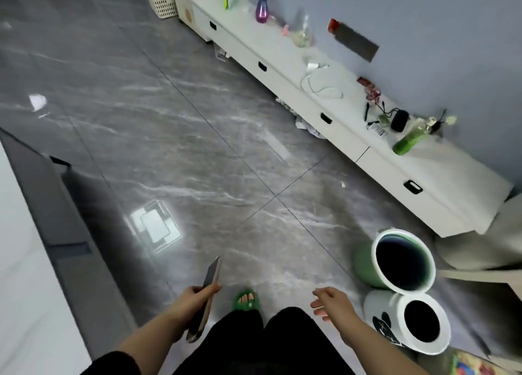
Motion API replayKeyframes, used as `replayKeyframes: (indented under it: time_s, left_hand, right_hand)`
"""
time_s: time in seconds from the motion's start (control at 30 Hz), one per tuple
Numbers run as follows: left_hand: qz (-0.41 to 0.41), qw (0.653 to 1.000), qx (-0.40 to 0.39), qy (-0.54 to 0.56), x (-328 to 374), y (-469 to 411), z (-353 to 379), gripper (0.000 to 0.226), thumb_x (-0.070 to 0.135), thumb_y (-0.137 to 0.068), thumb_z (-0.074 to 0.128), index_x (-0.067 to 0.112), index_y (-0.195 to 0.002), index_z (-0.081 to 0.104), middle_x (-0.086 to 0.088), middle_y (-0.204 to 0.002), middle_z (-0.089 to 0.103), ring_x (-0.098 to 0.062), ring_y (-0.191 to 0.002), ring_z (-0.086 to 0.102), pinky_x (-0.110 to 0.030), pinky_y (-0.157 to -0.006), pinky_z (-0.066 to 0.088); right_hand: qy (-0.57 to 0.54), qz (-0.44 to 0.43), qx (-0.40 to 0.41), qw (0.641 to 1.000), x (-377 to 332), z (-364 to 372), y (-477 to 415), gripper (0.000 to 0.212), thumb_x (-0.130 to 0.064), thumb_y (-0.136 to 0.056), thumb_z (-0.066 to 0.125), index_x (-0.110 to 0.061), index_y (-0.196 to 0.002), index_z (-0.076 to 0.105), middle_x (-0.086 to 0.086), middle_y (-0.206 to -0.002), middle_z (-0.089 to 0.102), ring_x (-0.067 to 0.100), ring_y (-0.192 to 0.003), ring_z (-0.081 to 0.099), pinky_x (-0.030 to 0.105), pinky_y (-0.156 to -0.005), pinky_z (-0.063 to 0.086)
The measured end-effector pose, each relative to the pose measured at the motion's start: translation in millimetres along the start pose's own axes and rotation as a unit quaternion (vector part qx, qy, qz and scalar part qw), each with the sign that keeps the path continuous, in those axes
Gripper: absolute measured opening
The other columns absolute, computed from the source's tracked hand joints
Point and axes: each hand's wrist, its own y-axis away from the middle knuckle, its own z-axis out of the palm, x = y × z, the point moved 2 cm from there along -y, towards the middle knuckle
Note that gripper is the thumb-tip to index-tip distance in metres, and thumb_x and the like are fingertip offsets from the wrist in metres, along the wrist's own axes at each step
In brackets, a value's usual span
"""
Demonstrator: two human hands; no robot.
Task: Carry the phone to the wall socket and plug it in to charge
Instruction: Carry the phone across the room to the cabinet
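My left hand [192,297] grips a slim phone [211,274] edge-on, low in the view above the grey tiled floor. My right hand [330,301] hangs beside it with loosely spread fingers and holds nothing. A white charging cable [322,84] lies coiled on the long white cabinet [353,145] against the blue-grey wall, with a white plug block [312,65] at its far end. A dark socket plate [357,41] with a red part sits on the wall above the cabinet. Both hands are far from the cable and the socket.
Two round bins, a green one [364,264] and a white one [378,309], stand at my right. My foot in a green slipper [246,301] steps forward. A purple vase [261,8], a green bottle [409,141] and small clutter sit on the cabinet. A grey ledge [56,219] runs along the left.
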Motion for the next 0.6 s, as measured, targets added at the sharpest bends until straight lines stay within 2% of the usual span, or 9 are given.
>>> replayKeyframes:
  time_s: [0.17, 0.27, 0.43, 0.6]
  left_hand:
    - [0.018, 0.999, -0.020, -0.018, 109, -49, 13, 0.044, 0.050, -0.074, 0.074, 0.010, -0.082, 0.059, -0.009, -0.073, 0.053, -0.022, -0.070, 0.050, -0.026, -0.051, 0.033]
    - [0.030, 0.999, -0.032, -0.028, 176, -81, 25, 0.048, 0.053, -0.072, 0.075, 0.009, -0.085, 0.059, -0.011, -0.075, 0.057, -0.023, -0.075, 0.052, -0.027, -0.051, 0.034]
    - [0.035, 0.998, -0.034, -0.049, 274, -125, 42, 0.050, 0.054, -0.071, 0.074, 0.010, -0.084, 0.057, -0.012, -0.075, 0.056, -0.023, -0.069, 0.049, -0.027, -0.049, 0.036]
    - [0.021, 0.998, -0.018, -0.052, 354, -158, 43, 0.039, 0.047, -0.078, 0.071, 0.010, -0.084, 0.058, -0.011, -0.079, 0.054, -0.023, -0.072, 0.050, -0.031, -0.057, 0.038]
  right_hand:
    - [-0.058, 0.080, 0.001, 0.995, -25, -49, -50, 0.019, -0.019, -0.097, 0.051, -0.005, -0.097, 0.063, 0.014, -0.076, 0.067, 0.023, -0.058, 0.056, 0.027, -0.056, 0.040]
    - [-0.069, 0.114, 0.013, 0.991, -42, -75, -88, 0.018, -0.019, -0.096, 0.052, -0.005, -0.097, 0.064, 0.012, -0.073, 0.067, 0.021, -0.052, 0.056, 0.024, -0.052, 0.039]
    - [-0.062, 0.108, 0.025, 0.992, -113, -101, -156, 0.019, -0.016, -0.093, 0.054, -0.001, -0.096, 0.066, 0.011, -0.069, 0.067, 0.016, -0.042, 0.056, 0.020, -0.044, 0.037]
    - [-0.051, 0.064, 0.022, 0.996, -233, -121, -211, 0.016, -0.013, -0.093, 0.053, -0.002, -0.094, 0.064, 0.010, -0.067, 0.065, 0.015, -0.045, 0.054, 0.014, -0.036, 0.038]
